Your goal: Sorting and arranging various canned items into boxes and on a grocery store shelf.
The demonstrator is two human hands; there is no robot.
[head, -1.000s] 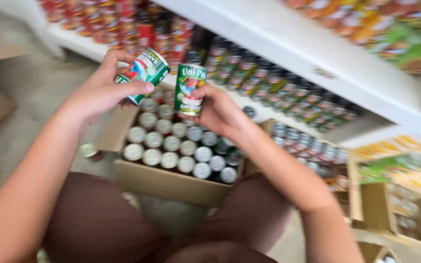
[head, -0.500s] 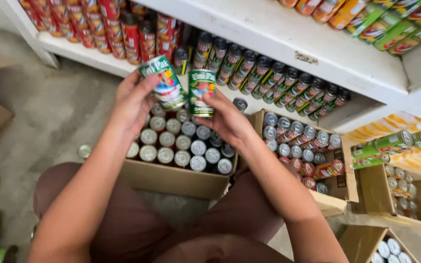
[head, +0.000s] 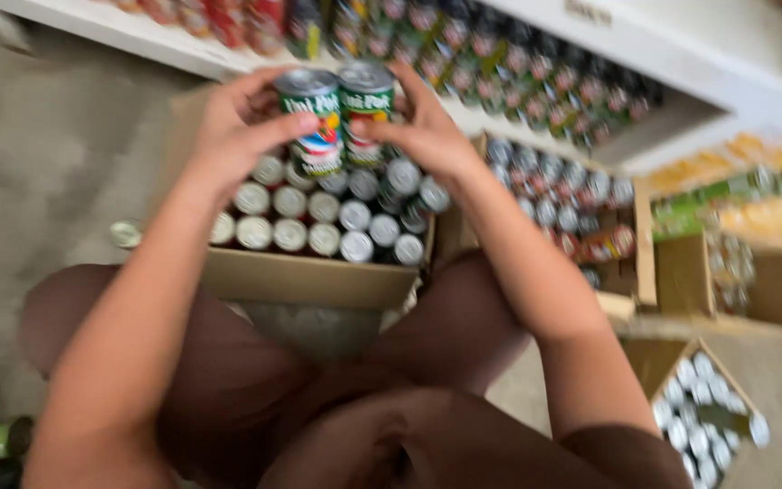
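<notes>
From the head camera, the left hand (head: 242,136) wraps its fingers round a green-labelled can (head: 311,122), and the right hand (head: 427,136) grips a second can (head: 367,109) the same way; the two cans are held upright, touching side by side, above an open cardboard box (head: 309,276) of silver-topped cans resting against the person's knees; beyond them runs a white shelf (head: 581,36) lined with more cans; the frame is blurred, so finer detail is lost. Judging from this, each can rests in one hand only, so a loose grip could let one slip onto the packed cans below and dent them; a knock against the shelf edge could topple the row behind.
</notes>
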